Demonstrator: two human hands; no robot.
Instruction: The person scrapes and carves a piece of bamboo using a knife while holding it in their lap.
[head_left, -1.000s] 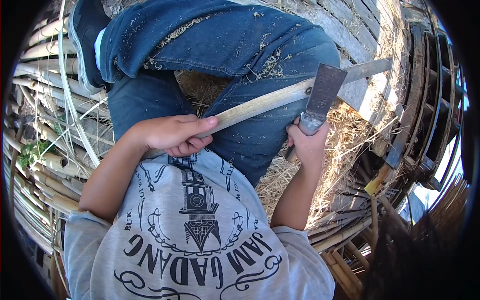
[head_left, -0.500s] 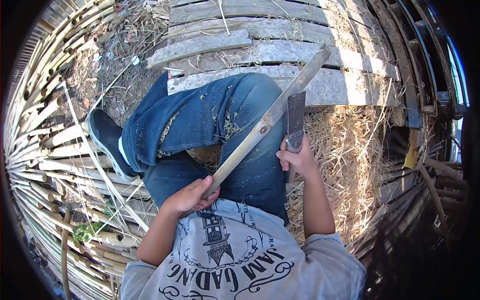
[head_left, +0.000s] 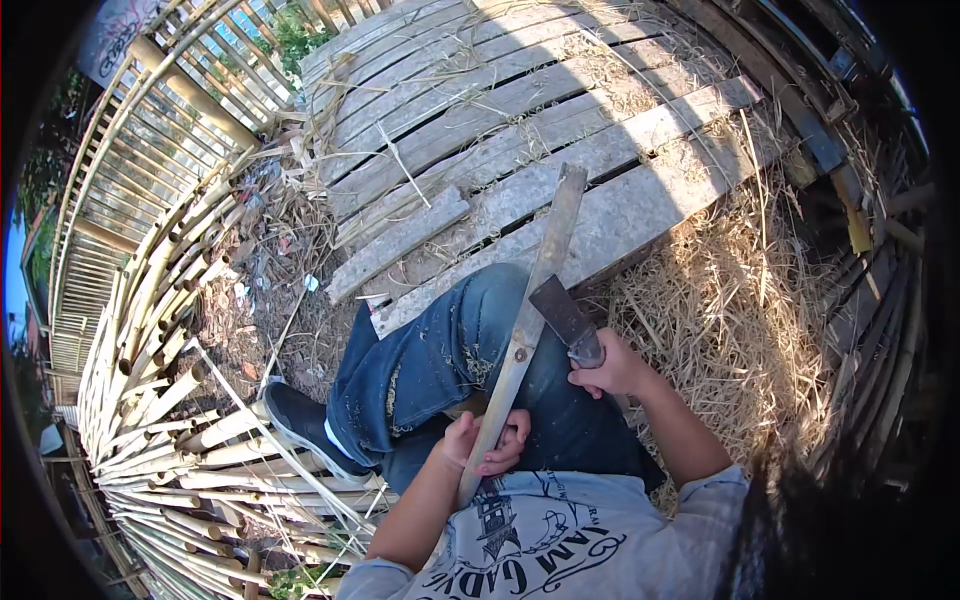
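Observation:
My left hand [head_left: 490, 443] is closed around the lower part of a long split bamboo slat [head_left: 520, 354], whose near end reaches my shirt. The slat slants up across my bent knee, and its far end [head_left: 568, 185] overlaps the planks in view. In my right hand [head_left: 612, 365] is a machete [head_left: 563, 310] with a short, broad, dark blade, gripped at its handle. The blade tilts left, and its tip overlaps the slat's right edge beyond the node. Whether blade and slat touch, I cannot tell.
A low platform of weathered planks [head_left: 600, 215] lies ahead, with a loose short board [head_left: 400, 245] on it. Shavings [head_left: 720, 330] cover the ground at right. Stacked bamboo poles [head_left: 180, 400] lie at left, below a bamboo fence [head_left: 160, 160].
The camera view has swung and tilted up, showing more platform and fence. The slat's near end now extends past my left hand. The machete blade has tipped left over the slat's edge.

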